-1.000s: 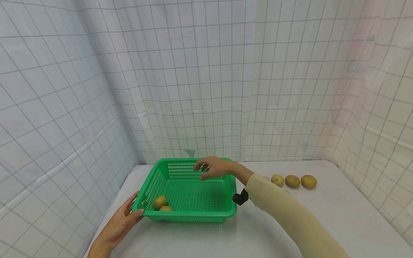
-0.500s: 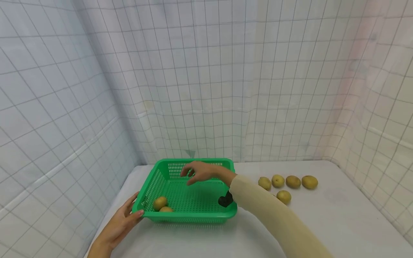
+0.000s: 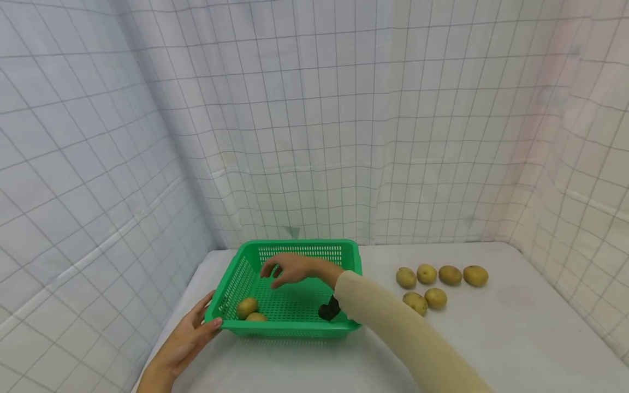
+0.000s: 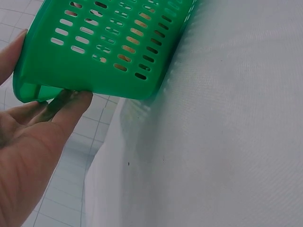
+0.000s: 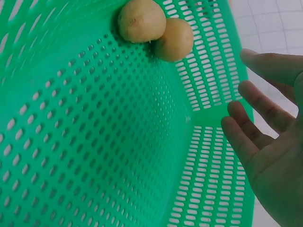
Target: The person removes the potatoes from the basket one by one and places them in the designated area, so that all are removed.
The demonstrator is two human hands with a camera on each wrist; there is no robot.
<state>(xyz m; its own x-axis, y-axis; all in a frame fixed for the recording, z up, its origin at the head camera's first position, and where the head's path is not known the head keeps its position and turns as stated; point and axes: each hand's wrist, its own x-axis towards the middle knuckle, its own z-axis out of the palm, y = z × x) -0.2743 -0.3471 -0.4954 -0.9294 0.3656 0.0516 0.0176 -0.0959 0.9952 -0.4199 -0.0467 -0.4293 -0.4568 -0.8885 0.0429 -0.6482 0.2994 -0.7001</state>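
A green plastic basket (image 3: 290,326) with slotted walls stands on the white surface in the head view. My left hand (image 3: 185,339) grips its near left corner, thumb at the front rim and fingers along the left side. Over the basket floor hovers my right hand (image 3: 291,268), holding nothing, its fingers spread and slightly bent. Two potatoes lie together in the near left corner of the basket, a rear potato (image 3: 247,308) and a front potato (image 3: 256,316) partly hidden by the rim. The right wrist view shows both potatoes (image 5: 142,21) apart from my fingers.
Several potatoes lie on the white surface right of the basket: a back row ending in a potato (image 3: 475,275), and two nearer ones, including a potato (image 3: 435,298). White gridded curtains (image 3: 314,136) surround the surface. A dark wrist device (image 3: 329,309) hangs below my right wrist.
My right hand has moved left and slightly toward me over the basket, uncovering potatoes on the right. The left hand keeps its hold on the corner, and the view has shifted slightly.
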